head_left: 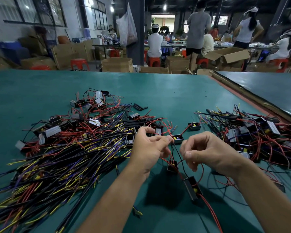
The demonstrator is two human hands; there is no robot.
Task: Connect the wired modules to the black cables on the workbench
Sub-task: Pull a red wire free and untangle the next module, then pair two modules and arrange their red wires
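My left hand point(149, 145) is raised over the green workbench point(175, 91) and pinches a thin black wire point(177, 153) at its fingertips. My right hand point(207, 152) is close beside it, fingers curled, pinching a red wire point(202, 170). Below the hands hang two small black modules: one point(172, 166) just under the left fingers, another point(192, 189) lower, with red wires trailing toward me. A big heap of black cables with yellow, blue and red ends point(60, 158) lies to the left.
A pile of wired modules point(259, 137) lies at the right. Loose modules point(194, 126) and short black sleeves point(140, 106) lie past the hands. A second table point(267, 91) adjoins at the right. People sit and stand at benches behind, among cardboard boxes point(228, 56).
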